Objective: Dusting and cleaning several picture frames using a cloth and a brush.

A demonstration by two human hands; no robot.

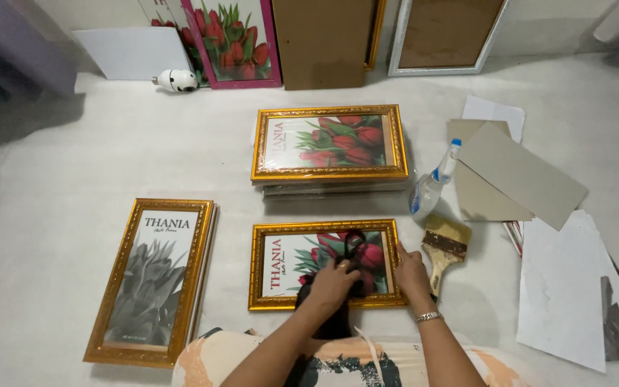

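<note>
The gold frame (324,264) lies flat under both hands. The left hand (332,281), palm down, has its fingers clamped on a dark cloth (352,247) pressed to the glass; the right hand (411,274) steadies the frame's right edge, fingers together. A brush (444,249) lies just right of them, with a spray bottle (431,186) beyond it.

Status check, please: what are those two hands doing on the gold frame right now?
Left hand presses a dark cloth on the near gold frame. Right hand steadies its right edge. Paintbrush alongside, not blocking.
</note>
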